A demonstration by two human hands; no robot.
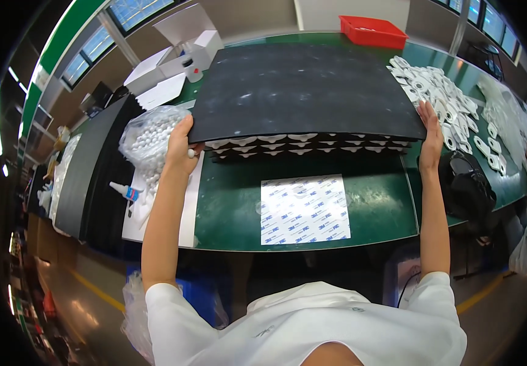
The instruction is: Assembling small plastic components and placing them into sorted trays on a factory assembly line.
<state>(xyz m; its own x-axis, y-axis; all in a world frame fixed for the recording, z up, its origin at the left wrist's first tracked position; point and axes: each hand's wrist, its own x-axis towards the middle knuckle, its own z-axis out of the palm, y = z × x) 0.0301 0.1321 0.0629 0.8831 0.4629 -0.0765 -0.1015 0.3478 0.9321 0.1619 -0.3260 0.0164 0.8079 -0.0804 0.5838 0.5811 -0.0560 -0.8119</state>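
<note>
A wide black foam-like sheet (300, 91) lies on top of a stack of similar black layers (312, 151), with white parts showing between them along the front. My left hand (182, 146) grips its front left corner, thumb above and fingers curled beneath. A small white ball (191, 153) shows at those fingers. Against the sheet's right edge rests my right hand (430, 137), its fingers stretched out along the side. In front of the stack, a white backing sheet with blue print (305, 210) lies flat on the green table (233, 213).
At left are a bag of white balls (150, 137), a small glue bottle (124, 191) and a black stack (96, 165). White boxes (175, 58) stand behind. To the right lie white ring-shaped parts (437, 97) and a black bag (468, 183). A red bin (373, 32) sits at the back.
</note>
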